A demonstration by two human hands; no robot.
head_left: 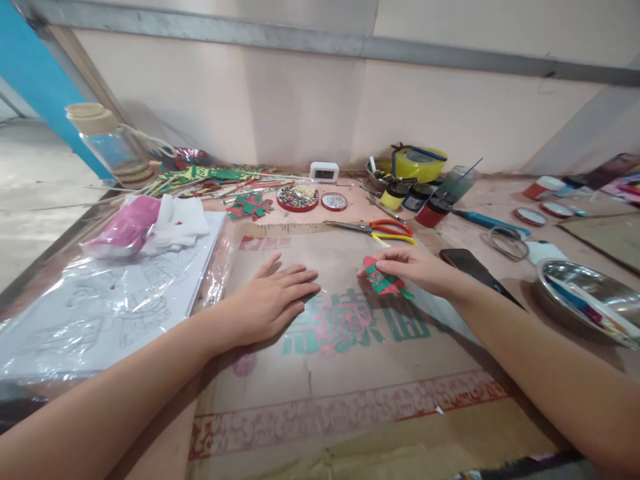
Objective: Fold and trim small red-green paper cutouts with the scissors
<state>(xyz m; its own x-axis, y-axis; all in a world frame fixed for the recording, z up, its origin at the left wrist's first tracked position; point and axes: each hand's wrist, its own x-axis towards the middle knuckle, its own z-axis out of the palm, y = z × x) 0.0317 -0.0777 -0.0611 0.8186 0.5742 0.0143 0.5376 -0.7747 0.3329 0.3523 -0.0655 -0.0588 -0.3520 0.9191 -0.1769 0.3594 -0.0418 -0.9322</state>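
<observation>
The right hand (420, 267) has its grip closed lightly on a small paper cutout (384, 279), the fingertips pinching its upper edge while the piece lies partly on the printed cardboard sheet (350, 373) that covers the table (500, 200). The cutout pokes out to the left of and just below that grip; it is red and green, irregular in outline, with a green tip pointing down to the right. The left hand (273, 297) holds nothing: its grip is released, palm flat and fingers spread on the cardboard, well to the left of the cutout and apart from it. Just beyond the right grip lie scissors (385, 230) with red and yellow handles, blades pointing left. A dark phone (467, 263) lies close to the right of the wrist, and further right stands a steel bowl (590, 293) with brushes in it. Far beyond the grip are paint jars (433, 210) and 2 round red tins (299, 197), 1 of them full of glittery bits. To the left of the left hand lies a line drawing under clear plastic (110, 307), with a pink bag (125, 227) on its far edge. Nothing lies between the 2 hands.
</observation>
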